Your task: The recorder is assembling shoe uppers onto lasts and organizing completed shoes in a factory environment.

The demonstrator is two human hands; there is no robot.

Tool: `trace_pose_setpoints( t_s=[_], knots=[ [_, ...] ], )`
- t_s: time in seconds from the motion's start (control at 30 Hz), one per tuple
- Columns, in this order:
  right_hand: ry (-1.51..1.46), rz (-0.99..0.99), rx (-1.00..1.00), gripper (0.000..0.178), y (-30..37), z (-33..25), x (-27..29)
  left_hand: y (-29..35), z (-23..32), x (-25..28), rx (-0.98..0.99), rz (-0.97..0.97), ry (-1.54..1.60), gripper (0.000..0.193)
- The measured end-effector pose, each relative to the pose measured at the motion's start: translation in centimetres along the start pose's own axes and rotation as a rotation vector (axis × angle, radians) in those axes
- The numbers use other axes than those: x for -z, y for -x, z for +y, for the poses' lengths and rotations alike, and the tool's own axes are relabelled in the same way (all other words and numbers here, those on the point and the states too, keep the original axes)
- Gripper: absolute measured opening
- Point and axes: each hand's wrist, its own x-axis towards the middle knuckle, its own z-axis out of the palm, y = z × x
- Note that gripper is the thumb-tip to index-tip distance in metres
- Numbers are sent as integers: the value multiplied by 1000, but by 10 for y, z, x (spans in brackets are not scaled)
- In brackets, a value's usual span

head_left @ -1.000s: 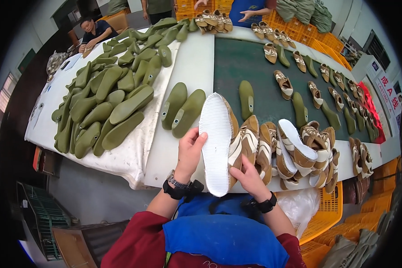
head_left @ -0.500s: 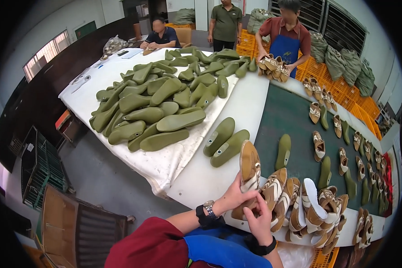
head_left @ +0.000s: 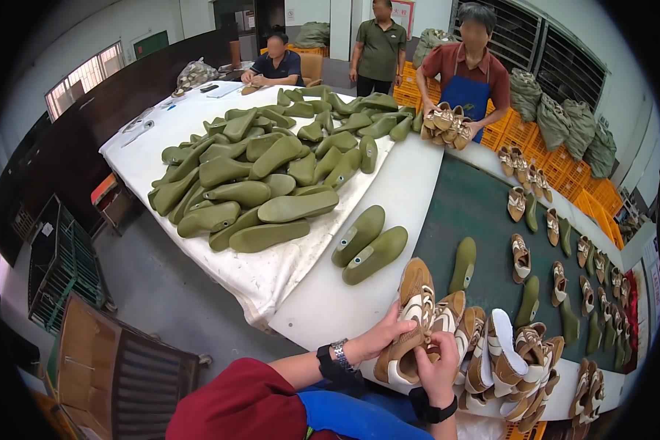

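Observation:
Low in front of me, a tan-and-white shoe upper (head_left: 416,292) points its toe away from my body. My left hand (head_left: 380,336) wraps round its side, thumb on top near the laces. Closed fingers of my right hand (head_left: 440,363) grip the opposite edge at the shoe's opening; part of the fingers is hidden inside or behind it. Right beside it stands a row of similar shoe uppers (head_left: 539,345), several packed together, with a white insole-shaped piece (head_left: 507,341) on one. Beyond my left hand, two green shoe lasts (head_left: 375,254) lie side by side on the white tabletop.
A large heap of green lasts (head_left: 271,158) covers the white-clothed table (head_left: 249,286). On the right, a green belt (head_left: 462,198) carries spaced uppers and lasts. Across it, a co-worker in a blue apron (head_left: 471,95) holds several shoes. Orange crates (head_left: 539,147) and two more people are behind.
The shoe has turned from sole side showing to its laced top showing, and sits slightly lower. My right hand has shifted to its opening. The co-worker with the shoes has straightened up.

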Motion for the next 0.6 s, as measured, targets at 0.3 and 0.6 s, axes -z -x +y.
trace_pose_setpoints(
  t_s=[0.3, 0.6],
  knots=[
    [300, 153, 105, 27, 5, 4, -2, 18, 41, -11, -572, 82, -1433, 85],
    [240, 131, 71, 22, 5, 7, -4, 24, 28, -10, -598, -43, -1444, 39]
  ],
)
